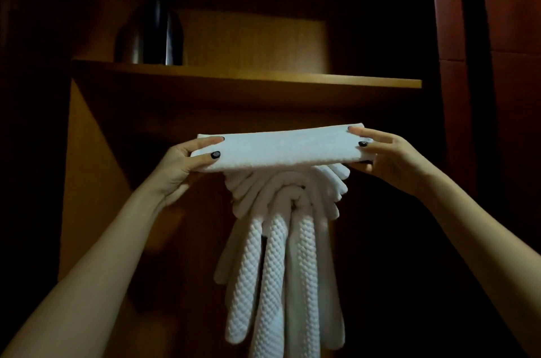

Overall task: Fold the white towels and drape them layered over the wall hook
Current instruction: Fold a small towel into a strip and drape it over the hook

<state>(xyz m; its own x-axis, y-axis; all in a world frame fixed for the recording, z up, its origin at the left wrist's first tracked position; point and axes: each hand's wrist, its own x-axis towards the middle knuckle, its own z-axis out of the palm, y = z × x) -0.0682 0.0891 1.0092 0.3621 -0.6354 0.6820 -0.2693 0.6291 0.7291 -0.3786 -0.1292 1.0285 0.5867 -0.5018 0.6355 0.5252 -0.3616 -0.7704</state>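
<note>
Reaching up from the lower corners, two bare forearms are framing the scene. The left hand (187, 166) is pinching the left end of a folded white towel (281, 150), thumb on its near face; the right hand (389, 158) is gripping the right end likewise. The towel is lying level between them, just above a bundle of waffle-weave towels (276, 255) hanging in layered loops, its support hidden. Behind, a wooden shelf (263, 76) is bearing a dark shiny vessel (149, 35).
</note>
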